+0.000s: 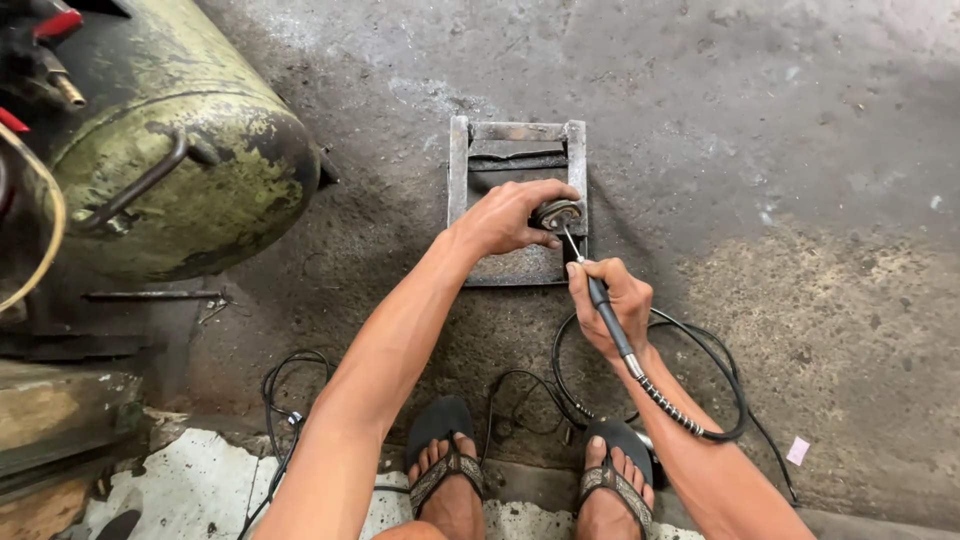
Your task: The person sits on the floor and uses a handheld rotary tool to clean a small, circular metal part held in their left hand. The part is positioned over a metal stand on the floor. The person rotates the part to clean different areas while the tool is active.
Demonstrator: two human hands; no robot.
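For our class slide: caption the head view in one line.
Left hand steadies a round metal part on a steel frame; right hand applies a flexible-shaft tool.

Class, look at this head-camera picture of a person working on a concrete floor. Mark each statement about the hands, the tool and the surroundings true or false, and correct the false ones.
1. The left hand steadies a small round metal part on a metal frame. True.
2. The right hand holds a hammer. False: it holds a slim rotary tool handpiece on a flexible shaft, like a pen.
3. A green tank lies at the person's left. True.
4. The person wears boots. False: sandals.
5. The tool tip is far from the part. False: it meets it.
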